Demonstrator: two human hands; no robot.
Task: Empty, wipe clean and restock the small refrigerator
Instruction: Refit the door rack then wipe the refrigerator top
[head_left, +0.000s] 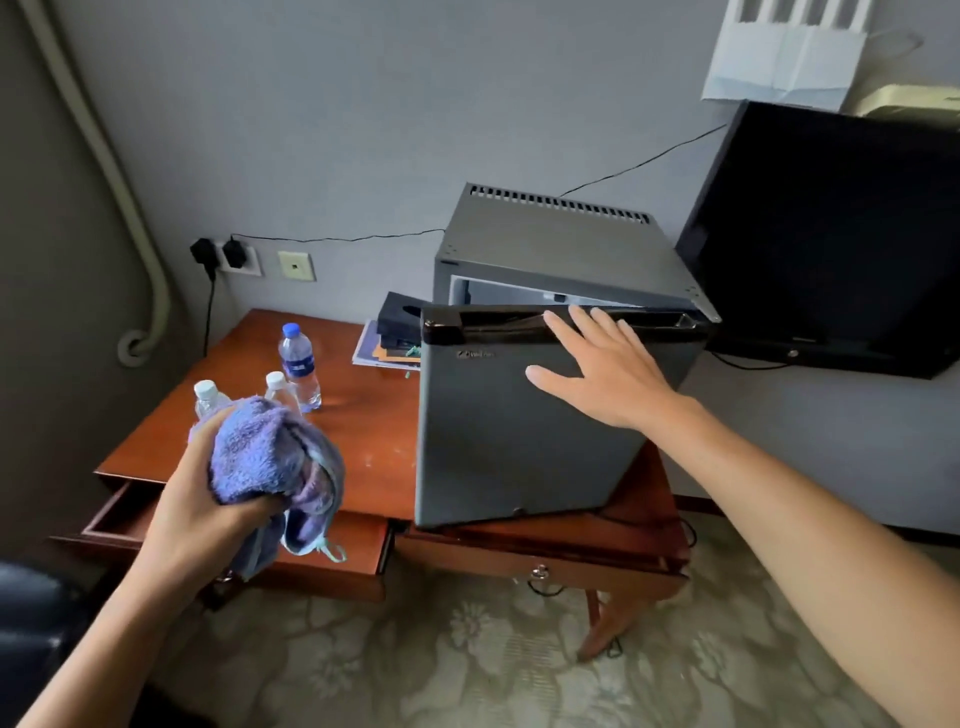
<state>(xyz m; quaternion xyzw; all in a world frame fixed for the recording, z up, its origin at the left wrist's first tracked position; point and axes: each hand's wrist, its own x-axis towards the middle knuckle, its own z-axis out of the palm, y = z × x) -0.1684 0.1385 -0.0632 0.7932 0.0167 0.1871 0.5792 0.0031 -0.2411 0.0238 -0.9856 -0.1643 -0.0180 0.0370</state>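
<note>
grey fridge (524, 431) is sitting on the counter (363, 415), door ajar; three water bottles (298, 366) are standing left; purple cloth (270, 447) is being gripped.

At your 9 o'clock, the cloth (270, 452) you grip is fluffy purple terry. The refrigerator (519, 426) at 12 o'clock looks like matt grey metal, with a glossy dark plastic door trim (498, 327). Your desk (363, 415) is polished reddish wood. The bottles (297, 364) at 10 o'clock are clear, smooth plastic.
</note>
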